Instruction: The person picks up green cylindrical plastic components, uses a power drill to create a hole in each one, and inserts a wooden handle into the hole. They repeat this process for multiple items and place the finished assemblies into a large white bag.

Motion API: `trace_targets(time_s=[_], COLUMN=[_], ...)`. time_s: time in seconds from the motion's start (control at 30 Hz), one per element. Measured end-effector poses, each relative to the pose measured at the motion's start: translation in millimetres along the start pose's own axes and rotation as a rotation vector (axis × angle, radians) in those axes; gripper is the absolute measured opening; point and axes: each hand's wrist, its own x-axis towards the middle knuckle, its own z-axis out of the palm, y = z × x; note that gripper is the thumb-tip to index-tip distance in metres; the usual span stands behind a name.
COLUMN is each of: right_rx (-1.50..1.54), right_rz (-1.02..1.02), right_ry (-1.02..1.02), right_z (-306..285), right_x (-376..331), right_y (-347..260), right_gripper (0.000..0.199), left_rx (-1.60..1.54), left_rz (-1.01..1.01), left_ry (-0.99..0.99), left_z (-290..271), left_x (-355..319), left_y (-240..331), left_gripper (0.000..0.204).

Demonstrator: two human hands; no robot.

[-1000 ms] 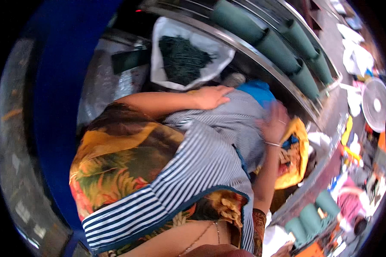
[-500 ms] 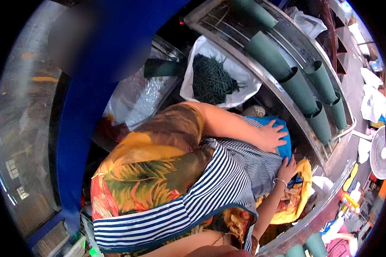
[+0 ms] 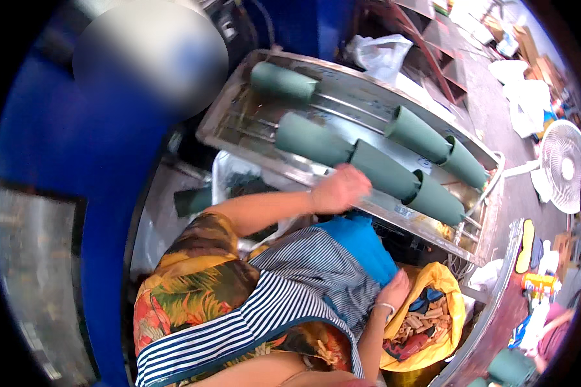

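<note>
My left hand is raised over the near rim of a long metal trough, close to a green tapered tube. Its fingers are curled and smeared by motion, and nothing shows in them. My right hand, with a bracelet at the wrist, rests against the blue cloth over my knee; its fingers look extended and are partly hidden. Several green tubes lie in two rows along metal rods in the trough, among them one tube beyond my left hand. A striped apron covers my lap.
Beside my right hand stands a yellow bag of small tan pieces. A white sack holding dark green strips is partly behind my left forearm. At the right are a white fan and a cluttered bench. A blue frame rises at the left.
My left hand has lifted off the blue cloth and moved up to the trough's rim. My right hand stays by the cloth. The view has shifted, bringing more of the trough into sight.
</note>
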Motion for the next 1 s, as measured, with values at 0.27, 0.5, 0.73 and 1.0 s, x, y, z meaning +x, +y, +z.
trace_targets(time_s=[0.27, 0.5, 0.73, 1.0], right_rx=[0.317, 0.726, 0.666, 0.672], right_rz=[0.428, 0.609, 0.48, 0.49], right_ry=[0.126, -0.028, -0.028, 0.067], right_z=[7, -4, -8, 0], right_x=[-13, -11, -8, -33], right_y=[82, 72, 70, 86], right_gripper=[0.057, 0.042, 0.041, 0.043], left_rx=[1.089, 1.191, 0.799, 0.652], left_rz=[-0.042, -0.056, -0.539, -0.425], left_ry=[-0.932, -1.034, -0.373, -0.078], left_z=[-27, -58, -219, -245], left_x=[50, 33, 91, 109], left_y=[-276, -330, -341, -162], left_gripper=[0.027, 0.022, 0.034, 0.037])
